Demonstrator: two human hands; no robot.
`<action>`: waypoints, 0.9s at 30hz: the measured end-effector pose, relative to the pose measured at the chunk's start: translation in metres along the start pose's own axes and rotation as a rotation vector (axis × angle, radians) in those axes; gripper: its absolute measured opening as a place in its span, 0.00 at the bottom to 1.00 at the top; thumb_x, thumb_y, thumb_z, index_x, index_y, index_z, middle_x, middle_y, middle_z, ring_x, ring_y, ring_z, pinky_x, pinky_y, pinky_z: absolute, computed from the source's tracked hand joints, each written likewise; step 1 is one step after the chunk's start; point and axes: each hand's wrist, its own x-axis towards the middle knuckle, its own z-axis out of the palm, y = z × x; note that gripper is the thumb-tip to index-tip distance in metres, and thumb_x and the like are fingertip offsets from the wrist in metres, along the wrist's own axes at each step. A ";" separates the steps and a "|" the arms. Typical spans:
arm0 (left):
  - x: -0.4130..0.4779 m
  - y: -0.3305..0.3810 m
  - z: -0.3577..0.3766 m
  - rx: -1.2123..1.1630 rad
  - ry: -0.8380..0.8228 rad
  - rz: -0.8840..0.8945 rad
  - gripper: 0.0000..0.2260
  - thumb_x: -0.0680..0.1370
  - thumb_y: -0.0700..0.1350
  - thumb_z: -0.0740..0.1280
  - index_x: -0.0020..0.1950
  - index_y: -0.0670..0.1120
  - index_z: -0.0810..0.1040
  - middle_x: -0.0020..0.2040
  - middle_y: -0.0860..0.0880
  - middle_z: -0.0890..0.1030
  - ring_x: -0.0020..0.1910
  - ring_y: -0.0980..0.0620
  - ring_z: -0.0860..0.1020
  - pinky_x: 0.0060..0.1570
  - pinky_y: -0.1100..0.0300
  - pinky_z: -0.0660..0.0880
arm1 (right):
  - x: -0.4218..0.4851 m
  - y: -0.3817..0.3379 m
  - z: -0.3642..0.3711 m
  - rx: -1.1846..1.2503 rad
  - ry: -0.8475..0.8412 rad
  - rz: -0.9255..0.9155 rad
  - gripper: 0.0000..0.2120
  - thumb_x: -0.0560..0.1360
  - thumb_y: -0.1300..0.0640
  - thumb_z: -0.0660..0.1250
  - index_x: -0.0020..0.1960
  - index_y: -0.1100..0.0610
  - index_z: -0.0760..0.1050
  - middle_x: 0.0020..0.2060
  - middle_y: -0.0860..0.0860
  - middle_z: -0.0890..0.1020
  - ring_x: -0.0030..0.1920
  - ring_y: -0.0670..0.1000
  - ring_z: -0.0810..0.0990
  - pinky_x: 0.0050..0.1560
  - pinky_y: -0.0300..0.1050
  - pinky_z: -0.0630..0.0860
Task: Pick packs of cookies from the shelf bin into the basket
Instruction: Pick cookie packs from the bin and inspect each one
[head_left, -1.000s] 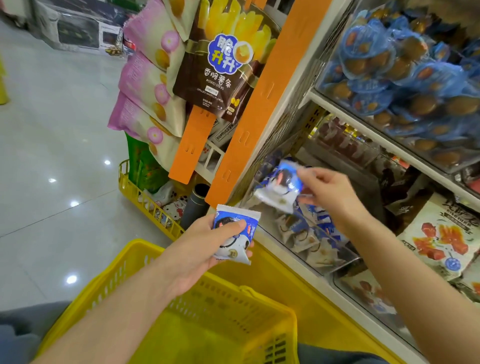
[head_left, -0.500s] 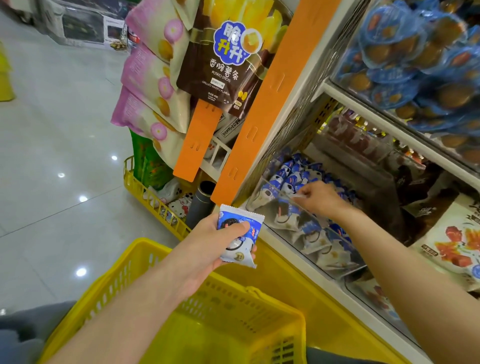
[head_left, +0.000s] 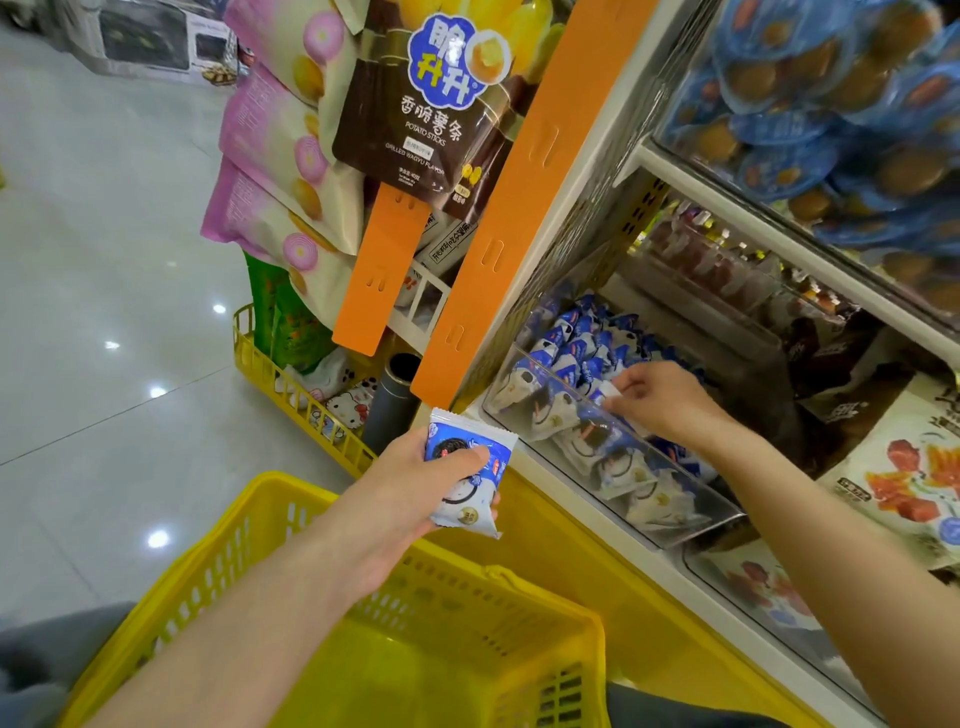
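Your left grip (head_left: 410, 499) clamps a cookie pack (head_left: 467, 478) near the basket (head_left: 249, 525), staged to drop. Your right grip (head_left: 660, 400) pinches another pack (head_left: 610, 395) in the shelf bin (head_left: 675, 493)

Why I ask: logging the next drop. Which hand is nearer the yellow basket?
Left. The left hand, gripping a cookie pack, is right above the far rim of the basket; the right hand is up in the shelf bin, pinching another pack.

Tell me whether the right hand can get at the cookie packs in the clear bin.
Probably yes: the right hand is over the open top of the clear bin, its grip pinching one of the cookie packs, with nothing covering them. The left hand holds a second pack by the basket.
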 end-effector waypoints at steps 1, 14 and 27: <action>0.000 -0.001 0.000 0.011 0.006 -0.002 0.14 0.76 0.42 0.66 0.61 0.44 0.74 0.45 0.40 0.83 0.41 0.46 0.82 0.48 0.51 0.79 | 0.002 -0.002 0.001 0.040 0.064 -0.032 0.03 0.75 0.55 0.67 0.46 0.52 0.73 0.41 0.48 0.76 0.40 0.44 0.74 0.43 0.40 0.70; 0.000 0.000 -0.001 0.062 0.027 -0.017 0.13 0.75 0.43 0.67 0.59 0.45 0.74 0.43 0.42 0.84 0.40 0.48 0.83 0.46 0.53 0.80 | 0.028 -0.014 0.007 -0.087 -0.177 -0.154 0.10 0.75 0.55 0.67 0.53 0.59 0.80 0.52 0.54 0.82 0.45 0.47 0.79 0.44 0.37 0.75; -0.001 0.000 0.000 0.132 0.052 -0.019 0.14 0.75 0.45 0.67 0.60 0.45 0.74 0.48 0.42 0.83 0.47 0.45 0.83 0.54 0.47 0.77 | 0.046 -0.027 0.021 0.096 0.020 -0.045 0.08 0.69 0.48 0.72 0.38 0.49 0.75 0.39 0.48 0.80 0.41 0.46 0.78 0.38 0.39 0.75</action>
